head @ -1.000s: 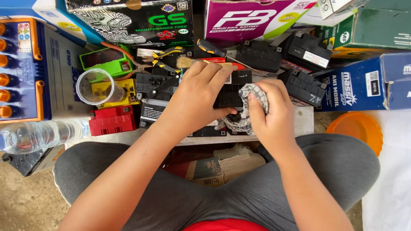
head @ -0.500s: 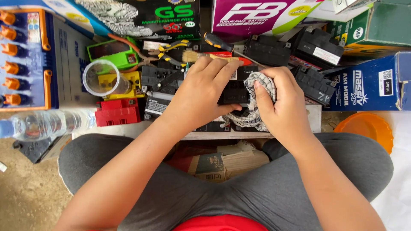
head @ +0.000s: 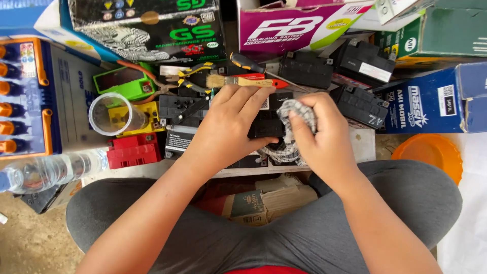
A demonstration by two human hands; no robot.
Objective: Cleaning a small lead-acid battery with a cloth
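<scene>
My left hand (head: 228, 127) lies over a small black battery (head: 266, 124) on a low white board (head: 362, 144), fingers spread on top and thumb at its near side. Pressed against the battery's right side is a grey-and-white checked cloth (head: 294, 114), bunched up in my right hand (head: 317, 134). Part of the cloth hangs down in front of the battery. Just beyond my fingers lies a paintbrush with a red handle (head: 243, 81).
More black batteries (head: 357, 104) lie at right and behind. At left are a clear plastic cup (head: 109, 114), red (head: 132, 149), yellow and green batteries, pliers (head: 195, 76), a water bottle (head: 48, 170). Cardboard boxes line the back. An orange bowl (head: 428, 155) sits at right.
My right hand with the cloth has shifted slightly up along the battery's right side, then back. The left hand keeps its hold. The view wobbles a little.
</scene>
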